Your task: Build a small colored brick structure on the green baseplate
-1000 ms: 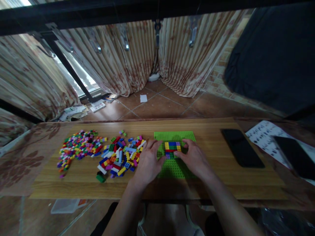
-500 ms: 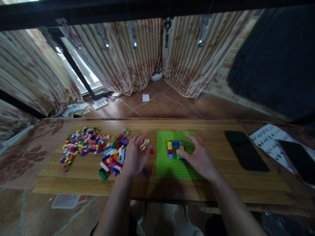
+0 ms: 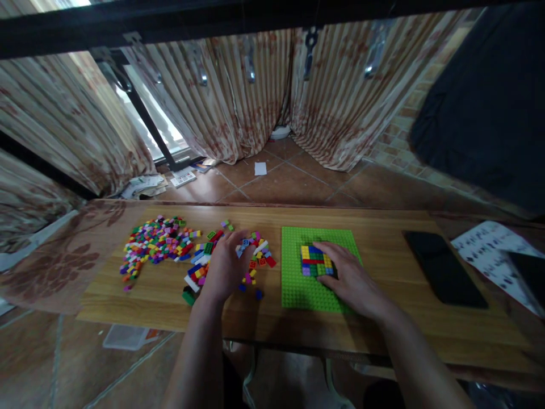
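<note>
On the wooden table lies a green baseplate (image 3: 293, 292) with a block of coloured bricks (image 3: 313, 262) built on it, a red strip running across its middle. My right hand (image 3: 349, 278) rests over the right side of that block, thumb at its near edge and fingers at its far edge. Over the pile of larger loose bricks (image 3: 198, 271), my left hand (image 3: 227, 264) hovers with thumb and fingers apart and nothing between them. More loose bricks (image 3: 260, 250) lie just right of it.
A heap of small bricks (image 3: 157, 241) spreads over the table's left part. To the right are a black phone (image 3: 443, 267), a printed sheet (image 3: 489, 253) and another dark device (image 3: 528, 278). A clear plastic box (image 3: 124, 337) sits on the floor.
The view has shifted, so the table things appear further right. My right hand's fingers have come down around the brick block. My left hand has moved left relative to the bricks, uncovering some.
</note>
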### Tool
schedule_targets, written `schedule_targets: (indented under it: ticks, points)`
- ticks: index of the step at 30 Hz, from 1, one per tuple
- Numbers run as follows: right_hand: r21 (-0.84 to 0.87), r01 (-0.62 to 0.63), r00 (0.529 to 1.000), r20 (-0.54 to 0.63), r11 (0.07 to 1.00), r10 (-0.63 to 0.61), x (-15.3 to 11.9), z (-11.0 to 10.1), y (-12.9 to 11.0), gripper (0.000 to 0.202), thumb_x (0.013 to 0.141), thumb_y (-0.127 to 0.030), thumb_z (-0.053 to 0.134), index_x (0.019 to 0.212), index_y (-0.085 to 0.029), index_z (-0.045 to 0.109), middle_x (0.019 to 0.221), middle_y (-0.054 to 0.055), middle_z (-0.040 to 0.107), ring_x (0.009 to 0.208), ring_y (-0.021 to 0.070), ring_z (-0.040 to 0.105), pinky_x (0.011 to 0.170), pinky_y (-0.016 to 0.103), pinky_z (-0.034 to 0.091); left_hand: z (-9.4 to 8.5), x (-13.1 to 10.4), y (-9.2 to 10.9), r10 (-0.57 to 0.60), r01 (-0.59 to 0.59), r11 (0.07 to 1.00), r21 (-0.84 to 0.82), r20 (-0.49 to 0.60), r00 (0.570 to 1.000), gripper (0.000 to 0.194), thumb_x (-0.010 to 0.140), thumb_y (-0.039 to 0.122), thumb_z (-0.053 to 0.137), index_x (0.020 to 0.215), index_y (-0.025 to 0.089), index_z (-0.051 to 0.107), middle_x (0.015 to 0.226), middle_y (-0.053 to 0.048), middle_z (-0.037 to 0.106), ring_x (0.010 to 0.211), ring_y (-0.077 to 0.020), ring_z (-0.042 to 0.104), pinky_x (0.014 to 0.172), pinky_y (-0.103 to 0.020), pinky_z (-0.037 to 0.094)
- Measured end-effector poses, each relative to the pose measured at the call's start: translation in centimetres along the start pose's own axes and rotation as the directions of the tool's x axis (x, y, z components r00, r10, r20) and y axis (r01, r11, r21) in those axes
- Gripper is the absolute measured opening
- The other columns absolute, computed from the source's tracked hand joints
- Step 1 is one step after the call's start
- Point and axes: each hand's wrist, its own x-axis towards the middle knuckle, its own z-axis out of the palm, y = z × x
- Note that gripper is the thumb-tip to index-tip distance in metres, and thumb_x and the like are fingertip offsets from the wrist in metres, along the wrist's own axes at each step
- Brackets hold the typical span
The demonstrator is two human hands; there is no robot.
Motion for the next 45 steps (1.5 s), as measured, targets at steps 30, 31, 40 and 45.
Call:
schedule_targets:
  ticks: [30,31,40,45]
  points:
    - [0.342,0.096,0.601,-0.769,0.935,0.220,1.1,0.3,-3.6,0.011,0.082,-0.028,0.064,0.087,-0.021,0.072,0.085,0.003,0.072,0.080,0.0192,0.067,0.079,0.038,0.053,0.7,-1.0,3.1,-0.005,-0.028,0.976,0.216,0.150,0.989,0.011,0.073,0.028,0.068,0.083,0.022,0.069,0.099,-0.005,0.066,0.098,-0.0242,0.059,0.088,-0.039,0.045]
    - [0.419,0.070,0.553,-0.771,0.905,0.314,1.2,-0.1,-3.0,0.014,0.081,-0.030,0.065,0.088,-0.020,0.072,0.084,0.004,0.072,0.079,0.0195,0.067,0.078,0.038,0.054,0.9,-1.1,3.2,-0.019,-0.026,0.967,0.254,0.173,0.985,0.013,0.073,0.029,0.069,0.084,0.023,0.069,0.102,-0.006,0.066,0.099,-0.0252,0.058,0.089,-0.040,0.044]
    - [0.540,0.033,0.515,-0.730,0.841,0.449,1.3,-1.0,-2.4,0.017,0.078,-0.031,0.068,0.088,-0.018,0.073,0.082,0.005,0.072,0.076,0.0193,0.067,0.078,0.038,0.054,2.0,-1.4,3.7,-0.065,-0.025,0.909,0.415,0.202,0.977,0.017,0.073,0.034,0.066,0.087,0.025,0.070,0.101,-0.008,0.064,0.100,-0.0299,0.055,0.086,-0.045,0.042]
    - [0.533,0.025,0.510,-0.735,0.846,0.448,1.2,-1.1,-1.9,0.018,0.078,-0.033,0.067,0.088,-0.018,0.073,0.082,0.005,0.072,0.076,0.0196,0.067,0.077,0.038,0.055,2.3,-1.3,4.5,-0.063,-0.034,0.898,0.440,0.203,0.977,0.011,0.075,0.028,0.063,0.084,0.023,0.069,0.099,-0.009,0.064,0.100,-0.0293,0.055,0.086,-0.044,0.041]
